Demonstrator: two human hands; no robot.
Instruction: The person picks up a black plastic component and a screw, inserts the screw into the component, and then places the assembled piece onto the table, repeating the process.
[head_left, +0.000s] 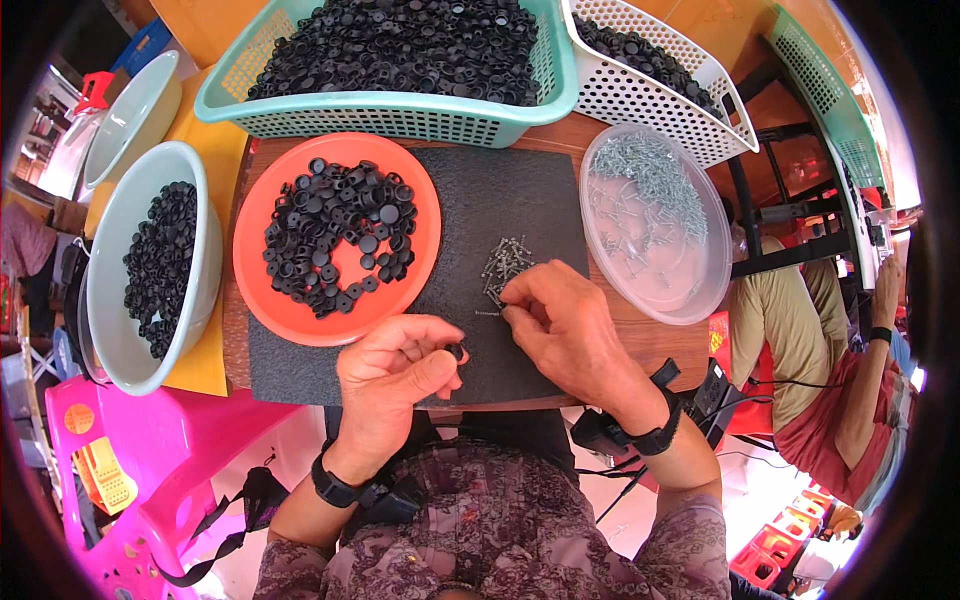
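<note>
My left hand (392,375) is closed, pinching a small round black plastic cap (455,351) between thumb and fingertips above the near part of the black mat (490,200). My right hand (565,318) reaches over the mat with thumb and forefinger together at a small silver screw (487,313). Just beyond those fingertips lies a little heap of screws (507,262). To the left, an orange-red round tray (255,220) holds many black caps (340,205) like the pinched one; some lie with their hollow side up.
An oval translucent tub (665,295) of screws stands at the right. At the back are a green basket (390,112) and a white basket (640,110) of black parts. A pale green basin (208,260) stands left, beside a pink chair (170,440). Another person (830,400) sits at the right.
</note>
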